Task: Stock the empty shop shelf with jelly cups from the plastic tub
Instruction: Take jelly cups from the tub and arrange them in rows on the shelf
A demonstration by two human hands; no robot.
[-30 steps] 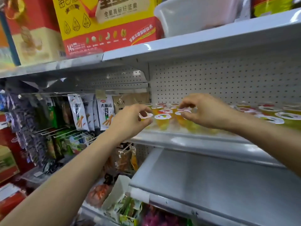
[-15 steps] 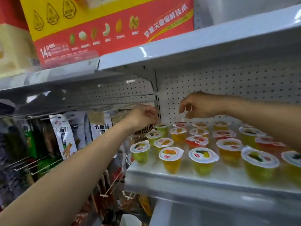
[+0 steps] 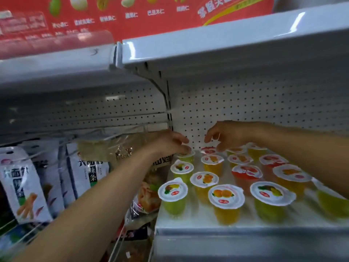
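Several jelly cups with white printed lids stand in rows on the white shelf (image 3: 245, 233), among them a green cup (image 3: 172, 195), an orange cup (image 3: 225, 201) and a red cup (image 3: 246, 175). My left hand (image 3: 168, 142) reaches to the back left corner and pinches the lid rim of a green jelly cup (image 3: 187, 157) standing there. My right hand (image 3: 228, 134) hovers at the back row, fingers loosely curled over a red-lidded cup (image 3: 207, 150), holding nothing. The plastic tub is out of view.
A pegboard back wall (image 3: 264, 103) closes the shelf behind. The upper shelf (image 3: 207, 48) hangs low overhead, carrying a red carton (image 3: 132, 14). Hanging snack bags (image 3: 20, 182) fill the bay to the left, close to my left forearm.
The view has moved closer and higher over the shelf. Both hands have dropped from the pegboard to the back row of cups, the left one coming down onto the corner cup.
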